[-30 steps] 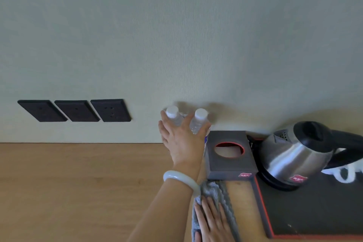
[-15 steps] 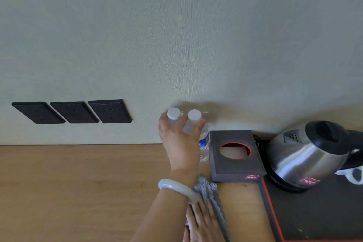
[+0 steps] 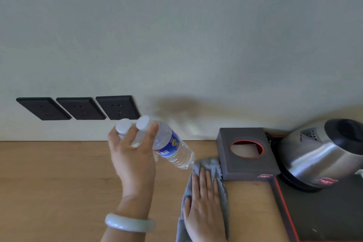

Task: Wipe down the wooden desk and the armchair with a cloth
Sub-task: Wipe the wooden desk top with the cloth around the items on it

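Left hand [image 3: 133, 155] curls round two bottles [image 3: 170, 147] by the necks, bases tilted toward the right. Right hand [image 3: 204, 202] lies flat, fingers straight, pressing the cloth [image 3: 224, 196], box [image 3: 249, 165] just past its fingertips [image 3: 202, 175].

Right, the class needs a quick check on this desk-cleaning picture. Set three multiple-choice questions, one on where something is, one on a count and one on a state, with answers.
1. Where is the cloth?
A. On a chair seat.
B. Flat on the desk under the right hand, beside the tissue box.
C. On the floor.

2. How many sockets are on the wall?
A. One.
B. Five.
C. Three.

3. What state are the bottles in?
A. Held off the desk, tilted, in the left hand.
B. Standing on the desk.
C. Lying on the floor.

Answers:
1 B: the palm lies flat on it next to the box.
2 C: three black plates sit in a row.
3 A: fingers grip both necks and the bottles lean.
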